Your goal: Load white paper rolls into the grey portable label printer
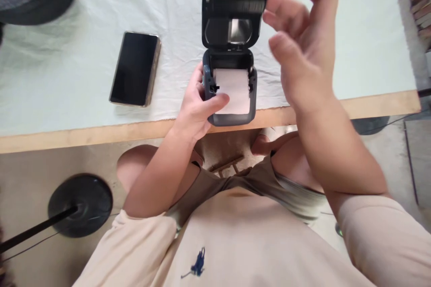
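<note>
A small dark receipt printer (232,119) is at the table's front edge with its lid (235,13) swung up. Inside it lies a white paper roll (234,87). My left hand (202,103) grips the printer's left side, its thumb resting over the paper. Just right of the raised lid is my right hand (306,45), its fingers curved and apart from the thumb, nothing held between them. The fingertips nearest the lid are close to its right edge; whether they touch it I cannot tell.
A black smartphone (135,69) lies on the pale cloth (182,18) left of the printer. At the back left stands a dark round object (37,0). The table's wooden front edge (81,136) runs above my lap. A black round stand base (81,205) is on the floor at left.
</note>
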A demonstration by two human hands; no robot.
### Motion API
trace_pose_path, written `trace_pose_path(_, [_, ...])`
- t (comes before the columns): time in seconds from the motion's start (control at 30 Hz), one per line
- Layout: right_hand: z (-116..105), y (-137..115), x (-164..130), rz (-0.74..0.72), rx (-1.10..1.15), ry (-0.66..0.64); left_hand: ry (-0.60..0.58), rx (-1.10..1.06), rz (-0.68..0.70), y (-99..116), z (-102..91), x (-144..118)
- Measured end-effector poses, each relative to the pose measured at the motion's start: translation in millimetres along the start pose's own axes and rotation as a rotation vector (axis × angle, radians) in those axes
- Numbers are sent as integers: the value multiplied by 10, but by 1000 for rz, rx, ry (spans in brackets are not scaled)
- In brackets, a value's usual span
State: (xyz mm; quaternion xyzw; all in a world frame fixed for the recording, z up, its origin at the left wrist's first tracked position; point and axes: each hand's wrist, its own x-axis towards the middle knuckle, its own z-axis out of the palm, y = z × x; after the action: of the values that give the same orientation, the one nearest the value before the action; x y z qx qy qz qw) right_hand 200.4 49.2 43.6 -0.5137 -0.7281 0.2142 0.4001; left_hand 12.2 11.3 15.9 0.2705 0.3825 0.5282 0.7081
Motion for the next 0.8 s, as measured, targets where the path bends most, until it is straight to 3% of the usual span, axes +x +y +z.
trace_pose_path(0.13, [-2, 12, 5, -28, 177, 18, 15, 23, 6, -4, -33, 36])
trace_pose_path(0.3, [90, 22, -25, 39, 284, -306, 14, -57, -6, 38, 62, -1])
trace_pose_path(0.37, [123, 65, -23, 57, 319, -379, 5, -122, 17, 63, 103, -13])
trace_pose_path(0.67, [84, 80, -27, 69, 382, -348, 36, -4, 92, -29, -13, 112])
trace_pose_path(0.8, [-23, 117, -18, 0, 373, -369, -34, -17, 89, -71, -77, 161])
